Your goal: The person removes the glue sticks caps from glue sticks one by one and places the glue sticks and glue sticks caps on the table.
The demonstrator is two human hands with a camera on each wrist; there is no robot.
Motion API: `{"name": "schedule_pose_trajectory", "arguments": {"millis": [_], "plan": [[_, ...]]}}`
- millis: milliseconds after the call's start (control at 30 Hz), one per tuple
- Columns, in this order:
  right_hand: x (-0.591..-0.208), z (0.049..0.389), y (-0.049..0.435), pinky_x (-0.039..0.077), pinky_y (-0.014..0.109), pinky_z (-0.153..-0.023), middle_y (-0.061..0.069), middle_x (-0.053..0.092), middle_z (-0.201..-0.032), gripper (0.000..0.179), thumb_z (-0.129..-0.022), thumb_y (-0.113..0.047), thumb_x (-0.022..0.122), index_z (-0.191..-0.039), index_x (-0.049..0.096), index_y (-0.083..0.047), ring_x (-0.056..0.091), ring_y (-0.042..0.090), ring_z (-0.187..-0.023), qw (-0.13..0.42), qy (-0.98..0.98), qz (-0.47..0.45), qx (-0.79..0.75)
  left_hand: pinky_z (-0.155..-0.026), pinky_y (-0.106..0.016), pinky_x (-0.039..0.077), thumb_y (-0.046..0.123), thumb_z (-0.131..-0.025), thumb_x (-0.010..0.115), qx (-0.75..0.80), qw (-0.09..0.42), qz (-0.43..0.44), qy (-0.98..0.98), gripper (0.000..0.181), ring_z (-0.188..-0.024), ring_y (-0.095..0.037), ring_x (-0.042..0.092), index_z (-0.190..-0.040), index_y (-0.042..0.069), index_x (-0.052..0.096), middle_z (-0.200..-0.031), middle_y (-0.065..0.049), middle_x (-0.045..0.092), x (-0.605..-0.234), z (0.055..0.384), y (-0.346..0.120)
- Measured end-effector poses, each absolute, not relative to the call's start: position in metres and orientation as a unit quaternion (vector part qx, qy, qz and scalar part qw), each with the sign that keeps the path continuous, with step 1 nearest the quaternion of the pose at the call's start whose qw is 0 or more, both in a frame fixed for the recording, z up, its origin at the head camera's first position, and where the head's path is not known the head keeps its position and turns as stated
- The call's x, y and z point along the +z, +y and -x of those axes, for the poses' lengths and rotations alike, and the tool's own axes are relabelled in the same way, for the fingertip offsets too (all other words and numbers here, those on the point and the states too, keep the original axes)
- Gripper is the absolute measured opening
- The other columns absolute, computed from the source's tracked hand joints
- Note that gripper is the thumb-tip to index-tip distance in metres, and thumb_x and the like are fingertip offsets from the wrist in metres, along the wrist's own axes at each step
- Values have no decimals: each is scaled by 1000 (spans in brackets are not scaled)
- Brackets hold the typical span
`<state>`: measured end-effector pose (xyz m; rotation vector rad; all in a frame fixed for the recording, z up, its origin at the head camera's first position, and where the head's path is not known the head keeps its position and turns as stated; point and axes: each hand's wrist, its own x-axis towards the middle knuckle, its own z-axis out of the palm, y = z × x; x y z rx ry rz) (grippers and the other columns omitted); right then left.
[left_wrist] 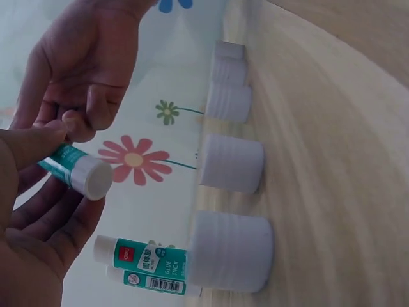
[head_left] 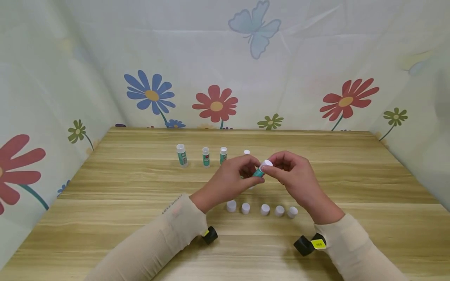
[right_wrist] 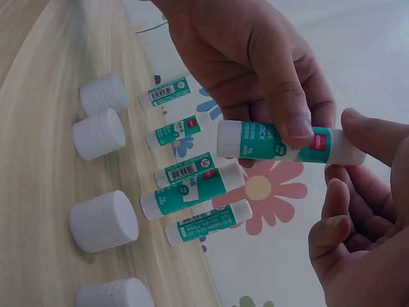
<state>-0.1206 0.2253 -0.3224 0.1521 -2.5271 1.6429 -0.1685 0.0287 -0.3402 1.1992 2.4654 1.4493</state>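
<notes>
A green-and-white glue stick (head_left: 259,172) is held in the air between the two hands, tilted in the head view. My left hand (head_left: 233,175) grips its green labelled body, thumb on the label in the right wrist view. My right hand (head_left: 297,177) pinches the white upper end between thumb and fingers; whether that end is a separate cap cannot be told. The white base (left_wrist: 96,180) points toward the left wrist camera. Below the hands, several white caps (head_left: 265,209) stand in a row on the table.
Several more glue sticks stand upright farther back, among them a larger one (head_left: 182,156) and a smaller one (head_left: 206,157); the hands partly hide others. The wooden table (head_left: 140,226) meets a flower-printed curtain (head_left: 295,78) at its back edge. A black wrist device (head_left: 304,245) sits by the right sleeve.
</notes>
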Motion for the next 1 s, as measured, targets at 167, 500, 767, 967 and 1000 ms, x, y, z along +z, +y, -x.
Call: {"name": "schedule_pose_trajectory", "arguments": {"millis": [167,500,767,967,1000], "plan": [[-318,119,227,50,26,-69,1,66,-96,28,-90,-34,69,-108,66,-13,58,20,-82,57,-841,-78,532,-84,-22,54,28,-93,66,493,98,-408,762,29,-92,-7,63,-120,19,62,-103,6,67,-343,178,22],[-313,114,228,53,23,-73,1,67,-104,25,-95,-15,62,-118,64,-6,62,13,-86,46,-829,-170,531,-93,-29,52,21,-99,56,510,224,-444,702,31,-101,-19,63,-128,11,60,-111,-6,68,-338,188,10],[-310,111,233,48,24,-64,-7,64,-102,24,-97,-10,57,-121,62,-4,57,15,-84,96,-811,-197,543,-98,-34,51,13,-99,56,551,270,-434,659,28,-107,-31,65,-126,7,60,-110,-12,68,-330,192,-1],[-311,113,233,48,23,-64,-4,64,-100,25,-96,-11,59,-120,63,-4,57,20,-85,97,-808,-188,550,-98,-37,52,12,-96,60,577,236,-419,660,30,-107,-30,65,-126,9,60,-114,-14,67,-321,198,-15],[-311,114,234,50,23,-66,-2,64,-101,25,-96,-11,60,-120,63,-4,57,21,-86,94,-810,-185,548,-98,-37,52,13,-96,60,577,227,-413,667,30,-107,-28,65,-126,9,61,-115,-14,67,-320,200,-17]]}}
